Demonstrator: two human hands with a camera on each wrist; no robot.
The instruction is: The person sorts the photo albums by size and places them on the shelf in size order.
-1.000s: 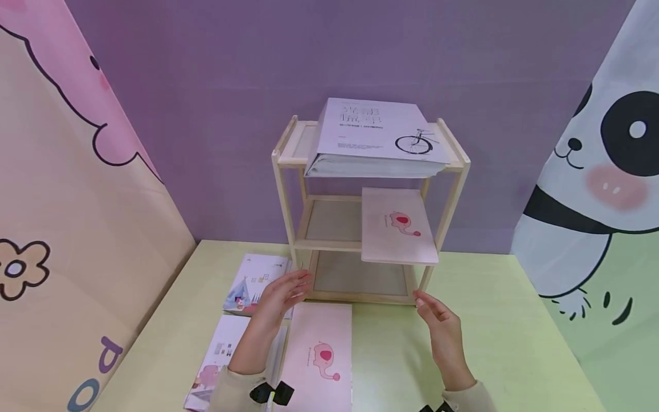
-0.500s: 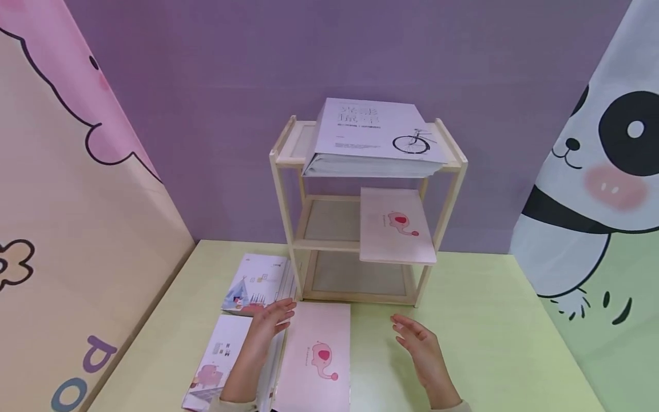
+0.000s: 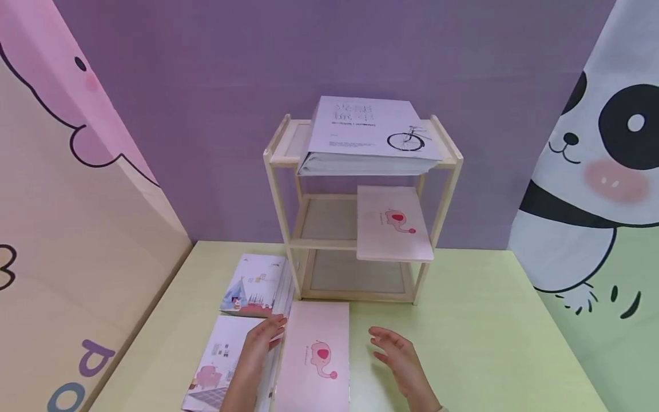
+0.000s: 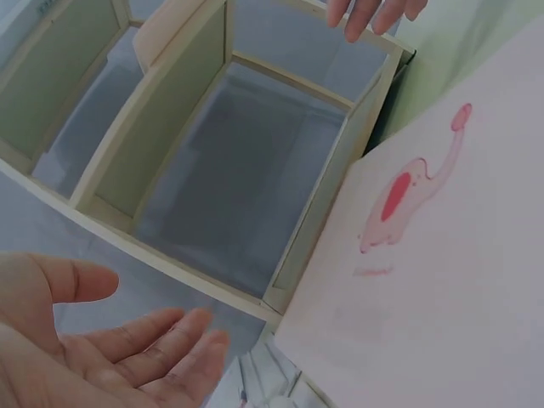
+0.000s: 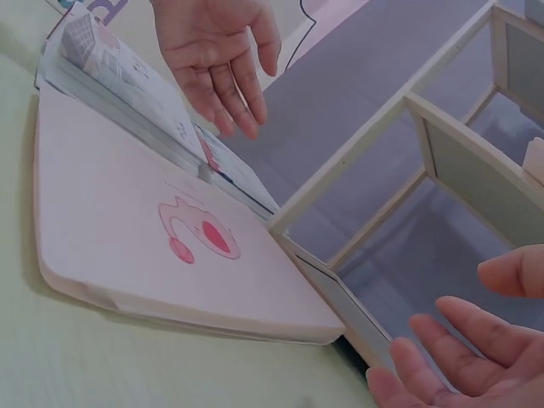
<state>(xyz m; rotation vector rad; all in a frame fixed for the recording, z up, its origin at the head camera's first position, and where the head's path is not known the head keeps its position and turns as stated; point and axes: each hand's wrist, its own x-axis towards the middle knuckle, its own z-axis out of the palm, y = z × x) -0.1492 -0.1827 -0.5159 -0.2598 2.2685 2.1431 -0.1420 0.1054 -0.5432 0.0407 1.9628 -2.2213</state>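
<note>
A pale pink notebook with a red elephant (image 3: 315, 366) lies on the table in front of a small wooden shelf rack (image 3: 355, 297). My left hand (image 3: 258, 346) hovers just left of it, over the stacked books, fingers loosely extended. On the notebook's other side, my right hand (image 3: 399, 360) is in the air with parted, slightly bent fingers. Neither hand holds anything. In the right wrist view both sides of the notebook (image 5: 127, 229) lie between the hands. A second pink elephant notebook (image 3: 393, 240) rests on the rack's middle shelf, jutting past its front edge.
A thick white book with a bicycle picture (image 3: 370, 129) lies on the rack's top shelf. Left of the pink notebook are a tent-covered book (image 3: 254, 283) and a book with a pink animal (image 3: 218, 366). A purple backdrop (image 3: 206, 114) stands behind.
Both hands have drawn back from the rack's lower front toward me, and the right one has moved left. The notebooks and books stay put; the view has shifted slightly.
</note>
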